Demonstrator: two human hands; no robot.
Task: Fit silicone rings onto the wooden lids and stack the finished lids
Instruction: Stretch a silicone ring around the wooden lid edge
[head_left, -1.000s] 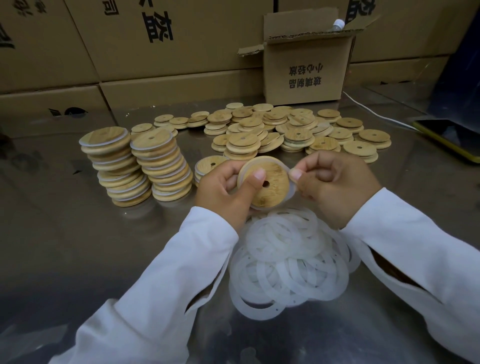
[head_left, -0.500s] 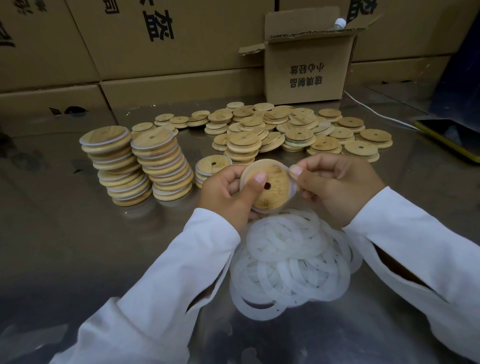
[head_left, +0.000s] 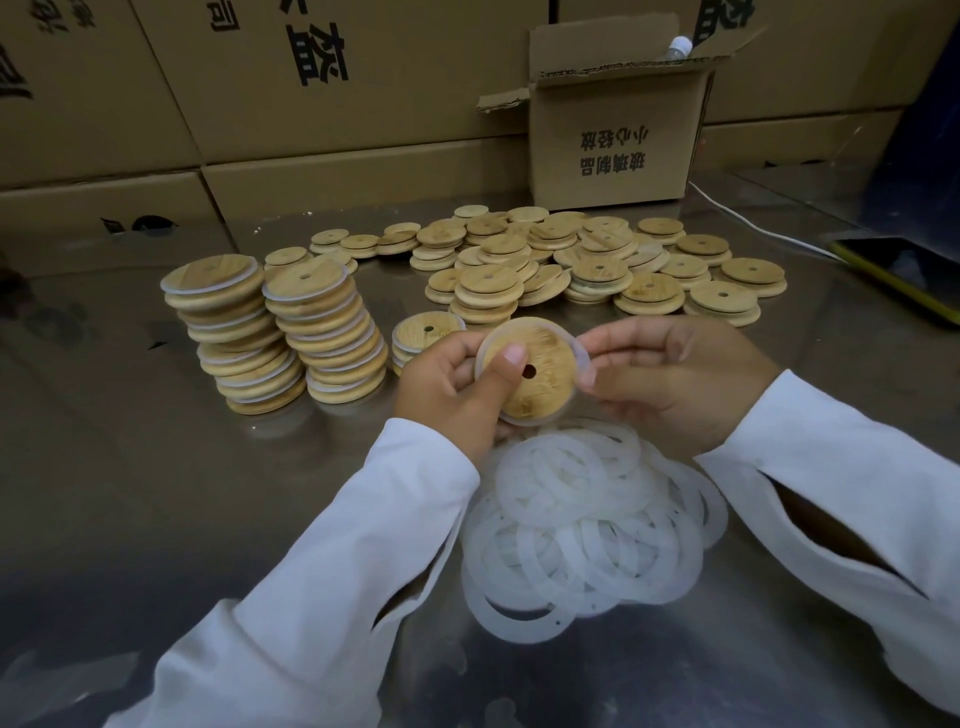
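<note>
Above the shiny metal table (head_left: 130, 493), at centre, both hands hold one round wooden lid with a small hole (head_left: 540, 387), its face tilted toward the camera. A translucent white silicone ring (head_left: 540, 421) runs around the lid's rim; I cannot tell if it is fully seated. Left hand (head_left: 447, 384) grips the lid from the left, thumb lying across its face, fingers curled behind. Right hand (head_left: 680, 379) pinches the ring at the lid's right edge w/ thumb & fingertips. Both arms wear white sleeves (head_left: 337, 571).

Just below the hands lies a loose pile of white silicone rings (head_left: 587, 525), flat on the table. To the left stand two tall stacks of ringed lids (head_left: 228, 332), side by side, both leaning a bit. A short stack of ringed lids (head_left: 423, 332) is just beside the left hand, partly hidden by it. Farther back spreads a heap of bare wooden lids (head_left: 597, 260), some in low stacks. Behind it: an open cardboard box (head_left: 613, 135) & a wall of big cardboard cartons (head_left: 311, 104). At right, a thin white cable (head_left: 753, 223) & a dark flat device w/ yellow edge (head_left: 904, 270).
</note>
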